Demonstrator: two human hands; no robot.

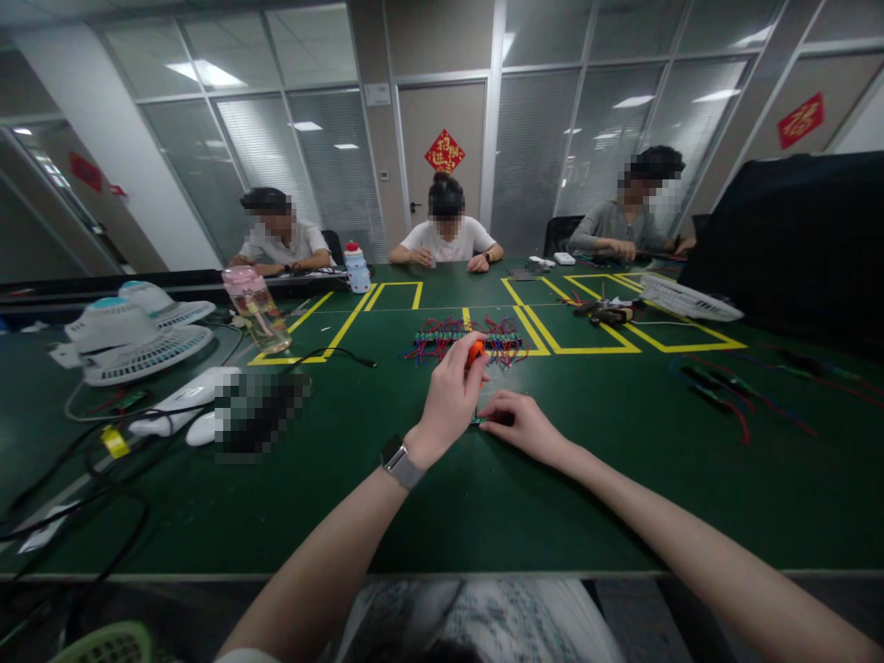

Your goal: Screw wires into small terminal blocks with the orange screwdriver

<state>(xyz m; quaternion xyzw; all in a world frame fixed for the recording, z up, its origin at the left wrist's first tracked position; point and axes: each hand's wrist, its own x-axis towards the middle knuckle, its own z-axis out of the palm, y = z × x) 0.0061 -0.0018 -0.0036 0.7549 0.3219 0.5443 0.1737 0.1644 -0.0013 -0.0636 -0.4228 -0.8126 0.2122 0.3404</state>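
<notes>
My left hand, a watch at its wrist, is closed around the orange handle of a screwdriver. The tool stands roughly upright, its thin shaft pointing down at a small green circuit board on the table. The fingers of my right hand pinch that board from the right; most of it is hidden by them. Whether the screwdriver's tip touches the board is too small to tell. Just beyond my hands lies a row of green circuit boards with red and blue wires.
On the green table, loose wired boards lie at right. White fans, a pink-lidded bottle, cables and a white device stand or lie left. A dark screen-like panel rises at right. Three people sit across the table.
</notes>
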